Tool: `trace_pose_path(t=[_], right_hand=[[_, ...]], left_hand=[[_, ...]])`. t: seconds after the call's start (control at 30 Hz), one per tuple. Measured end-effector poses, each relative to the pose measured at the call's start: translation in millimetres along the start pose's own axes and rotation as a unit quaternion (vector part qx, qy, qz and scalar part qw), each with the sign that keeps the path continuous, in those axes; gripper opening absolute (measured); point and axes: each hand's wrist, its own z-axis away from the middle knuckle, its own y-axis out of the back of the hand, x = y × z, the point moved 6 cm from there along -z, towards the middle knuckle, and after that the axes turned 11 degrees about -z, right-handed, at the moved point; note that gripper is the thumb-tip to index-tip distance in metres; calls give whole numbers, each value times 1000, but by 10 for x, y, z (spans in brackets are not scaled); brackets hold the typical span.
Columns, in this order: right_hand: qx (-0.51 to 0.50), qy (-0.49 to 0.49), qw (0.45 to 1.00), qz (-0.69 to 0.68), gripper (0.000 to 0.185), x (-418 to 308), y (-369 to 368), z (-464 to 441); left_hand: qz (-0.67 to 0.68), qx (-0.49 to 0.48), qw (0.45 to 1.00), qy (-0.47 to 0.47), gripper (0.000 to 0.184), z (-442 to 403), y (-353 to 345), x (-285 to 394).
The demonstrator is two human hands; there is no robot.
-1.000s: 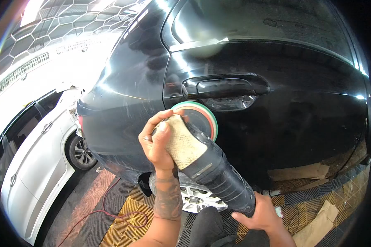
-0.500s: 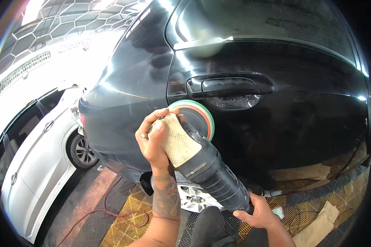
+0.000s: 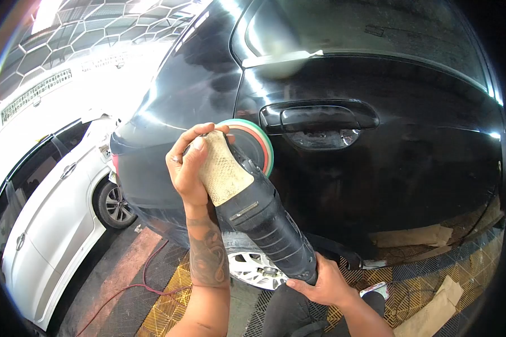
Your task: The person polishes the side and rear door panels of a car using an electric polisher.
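Note:
A black car polisher [image 3: 270, 224] with a tan textured head cover [image 3: 222, 171] slants across the middle of the view. My left hand [image 3: 188, 165] wraps round its head, thumb on top of the cover. Around the rear end of its body my right hand [image 3: 323, 279] is closed. The round pad [image 3: 258, 140], green and orange at the edge, lies against the black car [image 3: 168, 140], near the seam between rear panel and door. Just right of the pad is the door handle [image 3: 320, 119]. The pad's working face is hidden.
A white car [image 3: 56, 208] stands at the left. A red hose [image 3: 146, 269] curls over the floor tiles. Below the polisher shows the black car's wheel [image 3: 253, 269]. Brown paper [image 3: 433, 314] lies at the lower right. White tape [image 3: 284, 58] runs under the window.
Both hands have carried the polisher left and slightly up, so its pad has shifted away from below the door handle and over the panel seam. The grip is unchanged.

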Motion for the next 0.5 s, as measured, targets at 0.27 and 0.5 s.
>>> trace_pose_path(t=[0.27, 0.5], right_hand=[[-24, -38, 999, 14, 73, 41, -72, -86], [-2, 25, 1000, 9, 79, -30, -98, -105]], left_hand=[[-5, -11, 1000, 8, 42, -130, 44, -1], [18, -32, 999, -8, 35, -203, -30, 56]])
